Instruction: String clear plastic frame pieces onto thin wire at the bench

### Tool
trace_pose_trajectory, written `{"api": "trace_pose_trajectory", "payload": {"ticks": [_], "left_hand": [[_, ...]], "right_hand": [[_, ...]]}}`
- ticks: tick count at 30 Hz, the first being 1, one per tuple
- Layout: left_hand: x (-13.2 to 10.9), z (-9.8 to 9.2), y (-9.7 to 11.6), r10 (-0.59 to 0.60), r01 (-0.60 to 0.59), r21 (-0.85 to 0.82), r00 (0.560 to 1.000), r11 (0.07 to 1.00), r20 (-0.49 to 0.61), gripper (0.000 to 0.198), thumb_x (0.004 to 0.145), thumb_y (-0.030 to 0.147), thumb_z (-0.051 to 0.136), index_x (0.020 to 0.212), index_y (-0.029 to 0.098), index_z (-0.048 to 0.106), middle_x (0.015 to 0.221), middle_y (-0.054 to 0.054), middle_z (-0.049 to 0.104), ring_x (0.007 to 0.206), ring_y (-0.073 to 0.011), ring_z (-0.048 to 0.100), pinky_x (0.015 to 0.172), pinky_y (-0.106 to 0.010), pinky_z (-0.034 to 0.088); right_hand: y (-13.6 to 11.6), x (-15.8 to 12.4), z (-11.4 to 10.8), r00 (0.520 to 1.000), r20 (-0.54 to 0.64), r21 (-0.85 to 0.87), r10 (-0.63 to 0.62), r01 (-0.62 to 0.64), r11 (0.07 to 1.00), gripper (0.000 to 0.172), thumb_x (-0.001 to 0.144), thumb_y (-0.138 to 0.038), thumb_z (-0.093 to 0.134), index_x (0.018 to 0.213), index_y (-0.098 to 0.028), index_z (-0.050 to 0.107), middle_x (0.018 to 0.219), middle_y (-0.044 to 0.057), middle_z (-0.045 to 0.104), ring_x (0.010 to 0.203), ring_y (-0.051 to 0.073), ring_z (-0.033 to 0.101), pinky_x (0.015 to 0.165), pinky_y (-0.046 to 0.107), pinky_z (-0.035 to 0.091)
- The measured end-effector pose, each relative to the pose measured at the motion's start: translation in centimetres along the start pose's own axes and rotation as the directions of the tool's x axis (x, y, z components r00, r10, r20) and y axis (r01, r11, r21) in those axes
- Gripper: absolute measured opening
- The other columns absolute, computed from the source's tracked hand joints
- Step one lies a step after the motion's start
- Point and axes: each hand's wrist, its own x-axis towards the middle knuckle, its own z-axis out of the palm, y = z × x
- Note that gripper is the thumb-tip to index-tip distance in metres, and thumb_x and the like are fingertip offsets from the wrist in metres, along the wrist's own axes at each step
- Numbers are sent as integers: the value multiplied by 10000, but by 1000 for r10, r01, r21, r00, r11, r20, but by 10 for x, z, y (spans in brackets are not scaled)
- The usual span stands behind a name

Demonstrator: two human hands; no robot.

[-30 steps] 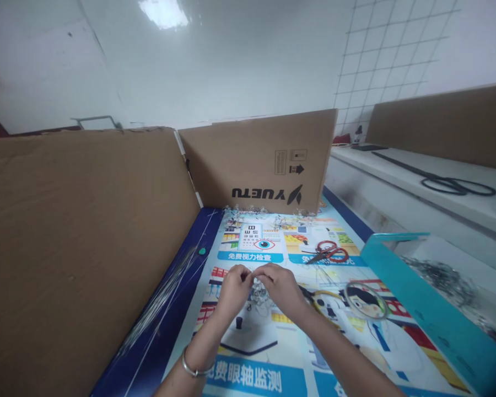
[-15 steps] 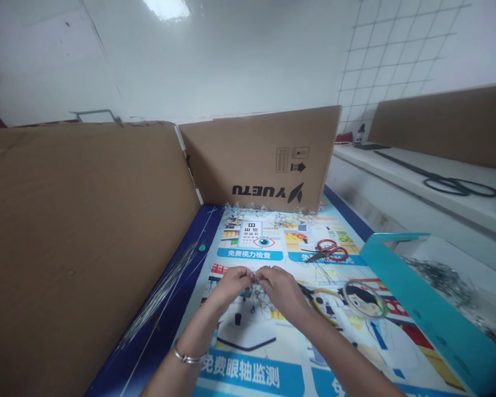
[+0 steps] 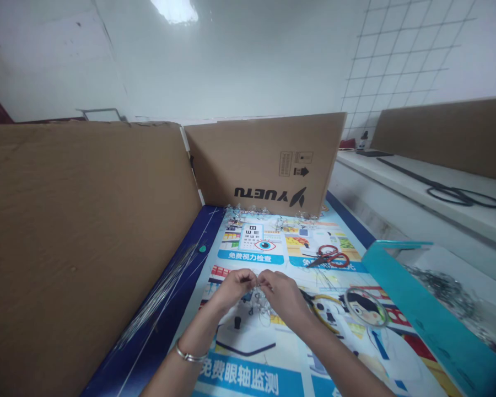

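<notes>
Left hand [image 3: 236,291] and right hand [image 3: 284,298]: fingertips pinched close together; whether they grasp the clear wiry cluster [image 3: 262,302] cannot be told. Cluster shows just below the grip; red-handled scissors [image 3: 323,258] lie beyond, rightward.

From here, the table [image 3: 190,314] wears a printed sheet; on it lie red-handled scissors [image 3: 325,258], a yellow-handled tool [image 3: 320,315], thin wires [image 3: 157,300] and an open teal box [image 3: 421,325].

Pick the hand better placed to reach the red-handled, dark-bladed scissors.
Right hand, I judge: the red-handled, dark-bladed scissors lie ahead on its side, farther from the left hand. Whatever the hands may hold is too small to tell.
</notes>
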Motion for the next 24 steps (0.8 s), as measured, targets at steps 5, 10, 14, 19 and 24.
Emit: {"api": "trace_pose_trajectory", "payload": {"ticks": [5, 10, 14, 19, 24], "left_hand": [[2, 3, -3, 43, -42, 38, 999, 998, -26, 90, 660, 157, 549, 571, 146, 563, 570, 30, 498, 578, -96, 442, 571, -206, 349], [2, 4, -3, 71, -65, 99, 996, 993, -57, 79, 646, 114, 531, 583, 150, 563, 577, 25, 523, 574, -96, 462, 569, -205, 368], [1, 3, 1, 79, -69, 159, 995, 985, -56, 112, 637, 70, 513, 588, 152, 571, 581, 24, 542, 583, -99, 483, 576, -202, 378], [0, 0, 3, 86, -69, 241, 995, 968, -58, 124, 643, 72, 543, 665, 168, 617, 639, 17, 590, 637, -121, 523, 622, -219, 407], [0, -3, 6, 171, -144, 364, 985, 920, -41, 102, 668, 106, 587, 643, 180, 654, 729, -14, 625, 772, -161, 561, 728, -259, 430]], "right_hand": [[-1, -1, 2, 1000, -11, -21, 6, -6, 1000, 194, 774, -113, 454, 837, -225, 599, 728, 11, 626, 715, 156, 573, 645, 222, 380], [-1, -1, 3, 1000, -11, -9, 1, -1, 1000, 208, 765, -95, 435, 820, -217, 595, 744, 11, 633, 734, 155, 576, 659, 221, 385], [-1, 0, 3, 1000, -6, -1, 7, -7, 1000, 198, 764, -103, 437, 808, -217, 594, 747, 10, 635, 731, 155, 575, 656, 225, 384], [-1, -1, 4, 1000, -19, 39, 7, -6, 999, 174, 752, -115, 459, 787, -223, 591, 735, -2, 634, 714, 152, 573, 642, 225, 384], [0, -2, 5, 1000, -20, 83, 10, -8, 997, 182, 736, -113, 464, 790, -226, 595, 732, -7, 641, 721, 157, 580, 640, 226, 391]]}}
